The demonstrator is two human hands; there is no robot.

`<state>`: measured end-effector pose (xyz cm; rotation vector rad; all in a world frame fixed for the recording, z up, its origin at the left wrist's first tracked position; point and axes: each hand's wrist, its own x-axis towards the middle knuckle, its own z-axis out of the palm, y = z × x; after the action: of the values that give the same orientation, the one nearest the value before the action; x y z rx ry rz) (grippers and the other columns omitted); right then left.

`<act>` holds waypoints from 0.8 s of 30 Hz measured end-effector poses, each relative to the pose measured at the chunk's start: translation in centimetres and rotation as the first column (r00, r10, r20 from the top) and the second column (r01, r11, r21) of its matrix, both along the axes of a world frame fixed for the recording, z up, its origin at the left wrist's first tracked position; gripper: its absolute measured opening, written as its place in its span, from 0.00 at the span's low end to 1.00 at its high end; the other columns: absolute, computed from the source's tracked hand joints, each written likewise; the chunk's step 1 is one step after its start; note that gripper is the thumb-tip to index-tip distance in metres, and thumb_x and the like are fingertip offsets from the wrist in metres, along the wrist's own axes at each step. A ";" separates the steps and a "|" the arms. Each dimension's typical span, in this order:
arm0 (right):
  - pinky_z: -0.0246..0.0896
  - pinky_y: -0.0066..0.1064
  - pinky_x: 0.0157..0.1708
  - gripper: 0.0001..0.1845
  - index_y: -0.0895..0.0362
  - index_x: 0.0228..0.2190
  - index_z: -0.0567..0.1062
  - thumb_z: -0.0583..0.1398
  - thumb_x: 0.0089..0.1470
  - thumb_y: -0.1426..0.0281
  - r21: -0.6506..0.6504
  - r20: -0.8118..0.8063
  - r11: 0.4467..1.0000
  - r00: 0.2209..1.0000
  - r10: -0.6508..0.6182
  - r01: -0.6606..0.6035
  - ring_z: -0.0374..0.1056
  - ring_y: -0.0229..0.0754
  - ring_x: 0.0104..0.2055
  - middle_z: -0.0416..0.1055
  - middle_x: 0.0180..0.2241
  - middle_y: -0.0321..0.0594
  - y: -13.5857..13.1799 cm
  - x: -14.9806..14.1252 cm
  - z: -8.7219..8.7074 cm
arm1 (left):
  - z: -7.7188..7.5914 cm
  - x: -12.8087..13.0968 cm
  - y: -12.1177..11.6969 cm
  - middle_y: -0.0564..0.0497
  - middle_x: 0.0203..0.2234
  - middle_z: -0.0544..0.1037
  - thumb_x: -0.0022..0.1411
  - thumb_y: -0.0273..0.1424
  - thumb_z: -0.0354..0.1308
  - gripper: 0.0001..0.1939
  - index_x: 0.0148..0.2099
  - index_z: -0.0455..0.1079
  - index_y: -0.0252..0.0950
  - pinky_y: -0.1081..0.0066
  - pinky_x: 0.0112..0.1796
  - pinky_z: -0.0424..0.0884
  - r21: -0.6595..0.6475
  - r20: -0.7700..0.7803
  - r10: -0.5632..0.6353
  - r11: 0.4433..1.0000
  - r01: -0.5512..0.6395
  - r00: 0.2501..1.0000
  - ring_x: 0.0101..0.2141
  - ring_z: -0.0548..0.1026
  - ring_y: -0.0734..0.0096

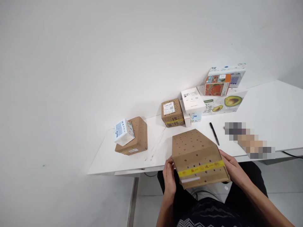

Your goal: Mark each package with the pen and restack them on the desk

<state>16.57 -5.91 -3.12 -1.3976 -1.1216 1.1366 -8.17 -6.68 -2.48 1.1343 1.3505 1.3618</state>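
Between my two hands is a brown cardboard box [189, 143] with dark dots and a strip of yellow printed tape across the side facing me. It is held tilted at the table's front edge, over my lap. My left hand [169, 176] is closed on its left side, with the fingertips curled at the edge. My right hand [233, 167] grips the right side, its fingers partly hidden behind the cardboard. A black pen [214, 133] lies on the table just beyond the box, to the right.
On the white table [267, 110], a small blue-and-white box [124, 131] rests on a brown carton [140, 134] at the left. A labelled brown carton [172, 113], a white box [193, 100], an orange box [217, 85] and an avocado-print box [227, 102] stand along the wall. Something pixelated [248, 138] lies right.
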 end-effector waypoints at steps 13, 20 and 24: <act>0.67 0.40 0.42 0.26 0.58 0.45 0.75 0.49 0.58 0.55 0.081 0.589 0.996 0.808 -0.019 -0.036 0.72 0.49 0.38 0.72 0.44 0.52 5.4 0.8 -3.5 | -2.9 1.0 1.3 0.43 0.56 0.69 0.68 0.47 0.43 0.26 0.58 0.64 0.37 0.63 0.59 0.59 -0.125 -0.219 -0.015 0.992 -0.013 0.976 0.58 0.65 0.63; 0.62 0.43 0.35 0.24 0.68 0.41 0.73 0.52 0.57 0.59 -0.330 0.858 0.924 0.471 0.206 0.196 0.72 0.62 0.41 0.74 0.38 0.65 11.0 4.0 -2.4 | 1.1 2.2 -0.1 0.43 0.44 0.73 0.66 0.28 0.47 0.11 0.45 0.70 0.37 0.61 0.47 0.70 0.521 -0.502 0.210 0.847 0.100 0.839 0.47 0.72 0.64; 0.61 0.37 0.32 0.13 0.60 0.25 0.74 0.56 0.53 0.65 -0.334 0.834 0.939 0.492 0.251 0.087 0.74 0.56 0.36 0.76 0.27 0.55 11.1 4.5 -1.3 | 4.3 3.6 0.6 0.49 0.30 0.75 0.59 0.24 0.53 0.09 0.41 0.70 0.36 0.67 0.35 0.71 0.616 -0.670 0.182 0.678 0.401 0.720 0.32 0.72 0.70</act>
<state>21.05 5.21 -4.38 -2.3610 -1.7675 0.6317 -4.56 -6.13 1.83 2.4609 1.1508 1.4790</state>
